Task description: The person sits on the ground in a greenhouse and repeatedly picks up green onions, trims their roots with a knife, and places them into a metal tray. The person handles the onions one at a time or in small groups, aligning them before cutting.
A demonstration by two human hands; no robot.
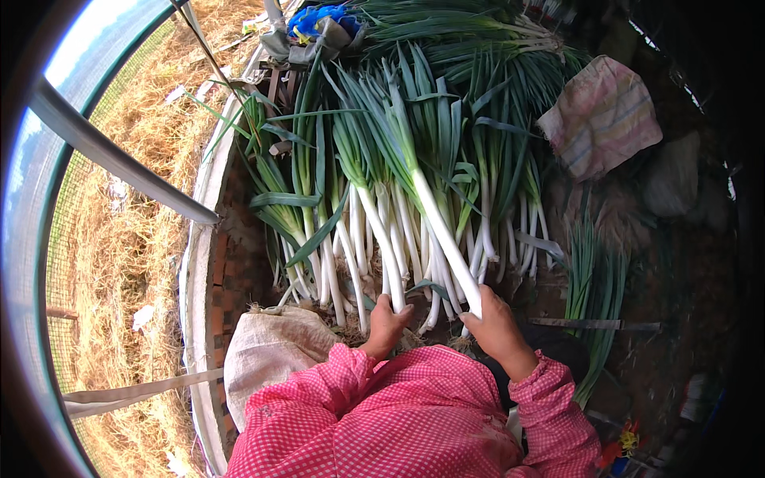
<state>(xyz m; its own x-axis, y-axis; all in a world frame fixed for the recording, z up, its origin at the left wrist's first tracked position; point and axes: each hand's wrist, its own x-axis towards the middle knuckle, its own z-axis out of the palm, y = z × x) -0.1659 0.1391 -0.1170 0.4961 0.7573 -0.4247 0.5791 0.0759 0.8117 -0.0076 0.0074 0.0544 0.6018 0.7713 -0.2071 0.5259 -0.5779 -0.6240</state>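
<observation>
Long leeks (357, 230) with white stems and green leaves lie side by side before me, their root ends towards my body. My left hand (387, 325) grips one leek (382, 242) near its root end, thumb on the white stem. Further right, my right hand (499, 331) is closed around the lower end of a thicker leek (445, 239), which slants up and to the left over the others. The roots of both held leeks are hidden or cut off from sight by my hands.
More leeks (466, 36) are heaped at the top. A pale woven sack (275, 352) lies left of my body, a striped woven sack (603, 119) at upper right. Green leaves (588, 281) lie at right. A low wall (200, 251) and metal pole (131, 161) stand at left, with straw (125, 269) beyond.
</observation>
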